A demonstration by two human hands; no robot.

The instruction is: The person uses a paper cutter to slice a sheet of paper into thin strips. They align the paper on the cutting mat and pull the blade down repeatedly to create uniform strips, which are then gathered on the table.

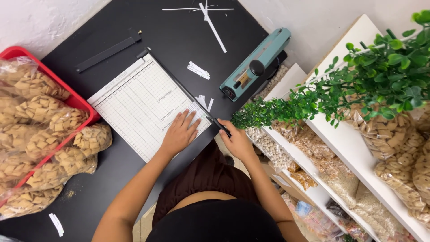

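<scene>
Paper cutter (143,105): white gridded board with a long black blade arm along its right edge, lying at an angle on the black table (179,31), near the table's near edge.

Left hand (180,133): flat on the near right corner of the board, fingers spread and unclenched, pressing on a small white slip (195,109) beside the blade (not gripping it).

Right hand (236,140): curled around the black handle (222,127) at the near end of the blade arm, grasping it; the arm lies down along the board.

Paper strips (198,70): small white offcuts on the table just right of the blade; longer ones (210,18) at the far edge.

Bag sealer (256,63): teal, with a black knob, at the table's right edge.

Snack bags (40,143): clear bags of tan squares, heaped in a red crate (53,76) on the left, some spilling onto the table.

Shelves (340,148): white, on the right, holding more filled bags, with a green leafy plant (358,85) on top.
</scene>
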